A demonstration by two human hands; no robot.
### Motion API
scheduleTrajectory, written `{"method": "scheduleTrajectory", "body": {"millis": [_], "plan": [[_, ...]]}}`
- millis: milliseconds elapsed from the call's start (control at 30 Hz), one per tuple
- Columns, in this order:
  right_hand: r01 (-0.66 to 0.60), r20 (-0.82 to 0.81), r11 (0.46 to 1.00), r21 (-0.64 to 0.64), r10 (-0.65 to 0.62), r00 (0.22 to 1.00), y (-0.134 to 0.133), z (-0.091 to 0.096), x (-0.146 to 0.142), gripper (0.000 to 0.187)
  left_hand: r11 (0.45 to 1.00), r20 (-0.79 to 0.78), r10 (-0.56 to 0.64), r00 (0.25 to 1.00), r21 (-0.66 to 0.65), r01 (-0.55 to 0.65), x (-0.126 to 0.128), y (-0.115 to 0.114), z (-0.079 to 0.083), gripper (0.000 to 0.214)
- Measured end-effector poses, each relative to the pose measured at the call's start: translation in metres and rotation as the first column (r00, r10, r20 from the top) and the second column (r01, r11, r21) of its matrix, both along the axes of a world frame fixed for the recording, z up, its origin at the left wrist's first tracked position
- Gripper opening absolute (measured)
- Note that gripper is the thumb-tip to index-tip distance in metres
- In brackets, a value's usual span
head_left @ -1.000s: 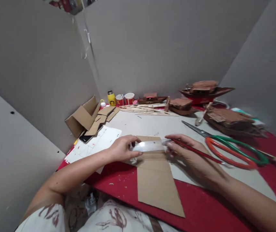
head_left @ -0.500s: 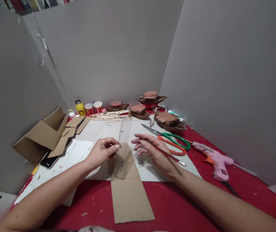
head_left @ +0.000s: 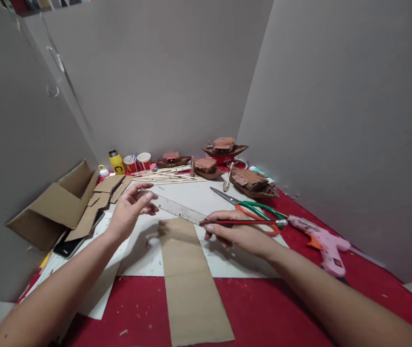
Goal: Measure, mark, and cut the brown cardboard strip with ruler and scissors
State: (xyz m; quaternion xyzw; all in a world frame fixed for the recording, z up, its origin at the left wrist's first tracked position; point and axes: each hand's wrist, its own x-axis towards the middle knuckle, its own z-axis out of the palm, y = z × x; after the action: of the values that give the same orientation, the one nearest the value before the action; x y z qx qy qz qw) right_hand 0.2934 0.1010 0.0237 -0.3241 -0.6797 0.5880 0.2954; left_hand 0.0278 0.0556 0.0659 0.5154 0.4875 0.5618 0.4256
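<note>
A clear plastic ruler (head_left: 177,208) hangs slanted above the table, held at both ends. My left hand (head_left: 130,210) pinches its upper left end with fingers partly spread. My right hand (head_left: 233,232) grips its lower right end and also holds a red pencil (head_left: 249,222) that points right. Below the ruler a long strip of brown cardboard (head_left: 189,279) lies flat on a white sheet (head_left: 223,258) and the red table (head_left: 281,308).
Scissors (head_left: 252,211) with green and orange handles lie right of my hand, a pink glue gun (head_left: 323,245) beyond. Brown model boats (head_left: 249,182), wooden sticks (head_left: 162,176), cups (head_left: 143,160) and a yellow bottle (head_left: 117,162) line the back. An open cardboard box (head_left: 56,207) and scraps sit left. Grey walls enclose the table.
The ruler went from lying across the cardboard's top to being lifted and held slanted between both hands. My left hand moved up and left. The camera swung right.
</note>
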Motion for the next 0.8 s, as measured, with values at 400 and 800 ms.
{"method": "scheduleTrajectory", "body": {"millis": [400,800], "plan": [[0.245,-0.197,0.965,-0.095,-0.259,0.945,0.024,-0.009,0.013,0.035,0.897,-0.304,-0.405,0.863,-0.316,0.310,-0.014,0.002,-0.022,0.016],[0.755,-0.369,0.628,-0.187,-0.758,0.538,0.040,-0.013,0.017,0.022,0.822,-0.250,-0.512,0.822,-0.421,0.384,0.009,0.031,-0.037,0.014]]}}
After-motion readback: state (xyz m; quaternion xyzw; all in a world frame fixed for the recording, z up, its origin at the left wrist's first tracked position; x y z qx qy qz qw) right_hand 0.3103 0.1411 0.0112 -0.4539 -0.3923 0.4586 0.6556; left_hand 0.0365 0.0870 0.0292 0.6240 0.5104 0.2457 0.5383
